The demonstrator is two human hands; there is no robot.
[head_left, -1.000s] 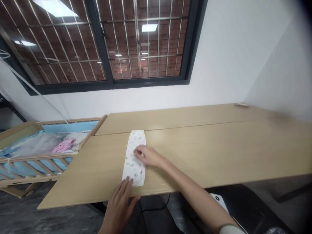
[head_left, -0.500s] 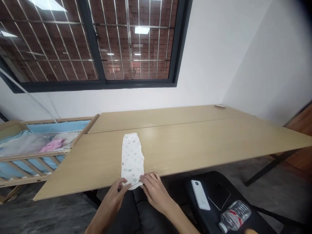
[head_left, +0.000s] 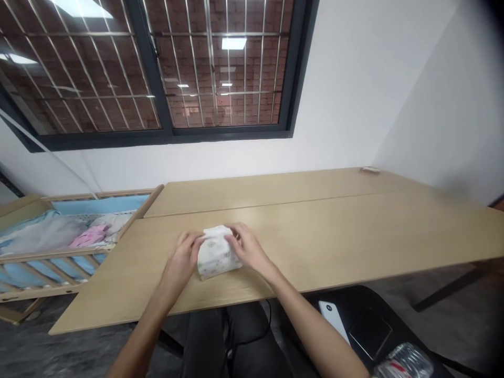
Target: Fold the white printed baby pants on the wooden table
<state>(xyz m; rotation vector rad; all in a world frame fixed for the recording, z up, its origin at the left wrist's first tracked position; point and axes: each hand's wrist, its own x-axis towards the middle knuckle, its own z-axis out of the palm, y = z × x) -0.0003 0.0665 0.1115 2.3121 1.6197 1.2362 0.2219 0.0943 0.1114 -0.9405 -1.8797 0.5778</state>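
Crib first: a wooden crib (head_left: 98, 192) stands just past the left end of the table, its slatted side toward me and blue padding (head_left: 98, 204) lining the far side. Inside I can make out a pink garment (head_left: 90, 237) and a pale, gauzy cloth (head_left: 43, 233) lying on the bedding, with more light fabric beside them.

Low on the right, a black seat (head_left: 342, 296) carries a white phone (head_left: 333, 319), a dark tablet or phone (head_left: 370, 333) and a clear plastic bottle (head_left: 403, 363) with a red label. The frame's lower edge cuts off the bottle.

The folded white printed cloth (head_left: 217, 253) sits on the tabletop between my subject's hands, near the table's front edge. Left hand (head_left: 180, 258) curls its fingers against the cloth's left end; right hand (head_left: 244, 245) is partly closed over its upper right side, fingertips on top. Both have hold of the bundle from either side.

The light wood table (head_left: 315, 239) is two tops butted together, with a seam running along its length and a small pale object (head_left: 369, 169) at the far end. Behind it are a white wall (head_left: 354, 100) and a dark-framed window (head_left: 157, 68) with metal bars, brick showing beyond.
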